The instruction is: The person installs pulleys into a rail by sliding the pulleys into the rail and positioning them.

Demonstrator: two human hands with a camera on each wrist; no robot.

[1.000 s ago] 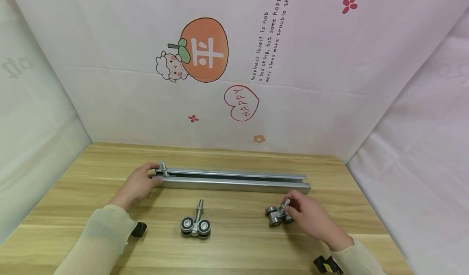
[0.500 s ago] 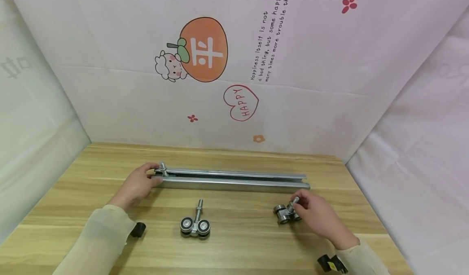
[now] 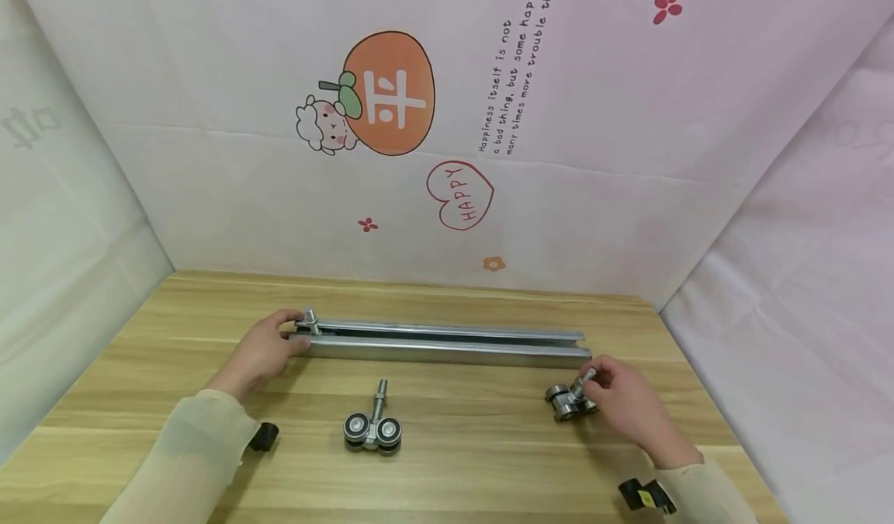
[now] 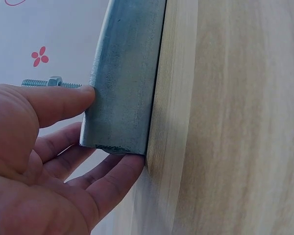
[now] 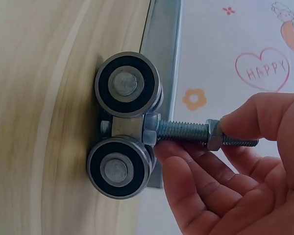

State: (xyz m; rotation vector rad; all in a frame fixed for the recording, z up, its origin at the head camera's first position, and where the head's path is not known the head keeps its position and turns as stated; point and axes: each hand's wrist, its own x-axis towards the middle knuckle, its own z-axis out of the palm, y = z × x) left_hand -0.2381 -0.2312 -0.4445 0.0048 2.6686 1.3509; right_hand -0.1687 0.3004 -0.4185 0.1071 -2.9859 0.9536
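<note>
A steel channel rail (image 3: 447, 351) lies across the far part of the table, its slot facing up. My left hand (image 3: 264, 353) holds its left end; in the left wrist view the thumb lies on the upper edge and the fingertips touch the end face. A threaded bolt with a nut (image 4: 54, 82) sticks up from the slot there; what it belongs to is hidden inside. My right hand (image 3: 628, 404) pinches the bolt of a roller trolley (image 5: 125, 125), near the rail's right end. Its wheels are at the tabletop, bolt pointing up.
A second roller trolley (image 3: 373, 432) rests on the wooden table (image 3: 461, 477) between my arms, its bolt pointing away from me. A printed white cloth (image 3: 594, 221) stands behind the table, and plain white cloth hangs at both sides.
My right hand has moved to the right with the roller trolley, from in front of the rail to its right end. The left hand and the rail stay where they were.
</note>
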